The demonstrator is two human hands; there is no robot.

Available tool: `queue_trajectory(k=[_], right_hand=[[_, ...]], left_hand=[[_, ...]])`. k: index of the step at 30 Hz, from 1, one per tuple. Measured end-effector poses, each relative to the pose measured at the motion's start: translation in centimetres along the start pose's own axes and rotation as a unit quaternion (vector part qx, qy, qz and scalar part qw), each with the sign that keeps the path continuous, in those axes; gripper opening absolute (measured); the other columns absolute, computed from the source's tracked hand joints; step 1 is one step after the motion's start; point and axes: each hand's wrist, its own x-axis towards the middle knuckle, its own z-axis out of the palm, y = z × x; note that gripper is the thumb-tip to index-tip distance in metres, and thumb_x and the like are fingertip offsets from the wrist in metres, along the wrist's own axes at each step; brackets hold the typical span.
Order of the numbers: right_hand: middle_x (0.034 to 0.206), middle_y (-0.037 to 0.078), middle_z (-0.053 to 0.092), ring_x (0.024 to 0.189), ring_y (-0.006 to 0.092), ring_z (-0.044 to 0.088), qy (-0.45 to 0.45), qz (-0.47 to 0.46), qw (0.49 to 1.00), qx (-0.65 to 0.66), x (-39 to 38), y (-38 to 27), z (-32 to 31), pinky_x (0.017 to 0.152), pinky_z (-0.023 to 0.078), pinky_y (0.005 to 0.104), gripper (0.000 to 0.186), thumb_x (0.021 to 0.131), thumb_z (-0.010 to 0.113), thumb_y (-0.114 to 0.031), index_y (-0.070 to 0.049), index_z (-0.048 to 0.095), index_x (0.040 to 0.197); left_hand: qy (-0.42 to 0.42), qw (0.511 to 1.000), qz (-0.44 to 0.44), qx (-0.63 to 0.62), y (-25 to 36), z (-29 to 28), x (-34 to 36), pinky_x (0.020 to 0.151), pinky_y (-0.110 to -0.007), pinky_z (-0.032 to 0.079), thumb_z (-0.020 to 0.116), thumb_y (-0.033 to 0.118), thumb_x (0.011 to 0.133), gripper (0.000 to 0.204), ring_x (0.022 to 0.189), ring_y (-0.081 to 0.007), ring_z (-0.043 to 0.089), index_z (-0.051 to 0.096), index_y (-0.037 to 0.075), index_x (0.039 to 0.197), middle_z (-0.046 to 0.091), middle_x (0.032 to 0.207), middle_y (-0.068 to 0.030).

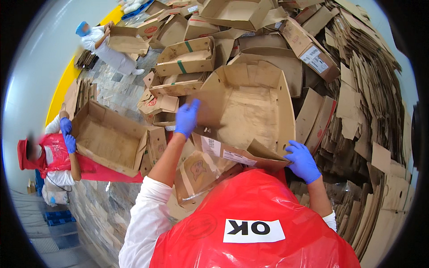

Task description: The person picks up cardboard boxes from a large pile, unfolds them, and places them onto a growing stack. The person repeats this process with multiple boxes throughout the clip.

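Note:
A large open cardboard box, scuffed inside, lies tilted in front of me against my red apron. My left hand, in a blue glove, is at the box's left side, fingers stretched out beside a brown side panel smeared by motion. My right hand, also blue-gloved, is closed on the box's near right corner. A short flap stands up inside the near wall, which has white labels on its outside. Under the box's near left side lies another carton with a printed picture.
Empty cartons are heaped ahead. Flattened cardboard is stacked high along the right. At left, a person in a red apron handles an open carton. Farther off, a person in white holds another. Grey tiled floor lies between.

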Motion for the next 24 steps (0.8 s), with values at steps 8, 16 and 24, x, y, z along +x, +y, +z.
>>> queue_trajectory(k=[8,16,24], right_hand=[[0.123,0.007,0.068,0.135,0.0283,0.054,-0.012,0.090,0.996,0.012,-3.2,0.1,2.9,0.105,0.045,0.0452,0.031,0.073,0.073,-0.010,-0.012,0.077,0.104],[0.125,0.006,0.068,0.132,0.0285,0.055,0.083,0.113,0.990,0.033,-5.2,0.0,3.8,0.105,0.045,0.0440,0.037,0.074,0.076,-0.015,-0.009,0.074,0.110],[0.105,0.005,0.068,0.113,0.0275,0.060,0.060,0.004,0.998,0.005,0.6,-3.1,2.7,0.109,0.042,0.0481,0.025,0.072,0.078,-0.019,-0.015,0.072,0.096]], left_hand=[[0.142,0.822,-0.002,-0.551,5.5,-8.2,4.6,0.109,-0.051,0.048,0.044,0.041,0.107,0.052,0.131,-0.0325,0.056,0.053,0.008,0.146,0.057,0.147,-0.0143],[0.286,0.811,-0.174,-0.480,-12.9,-18.8,9.6,0.103,-0.054,0.046,0.041,0.041,0.104,0.049,0.127,-0.0309,0.058,0.057,0.011,0.140,0.060,0.146,-0.0076],[0.053,0.932,-0.301,-0.194,-3.8,-5.0,-3.1,0.111,-0.063,0.032,0.065,0.076,0.084,0.102,0.147,-0.0382,0.034,0.033,0.017,0.161,0.039,0.163,-0.0133]])
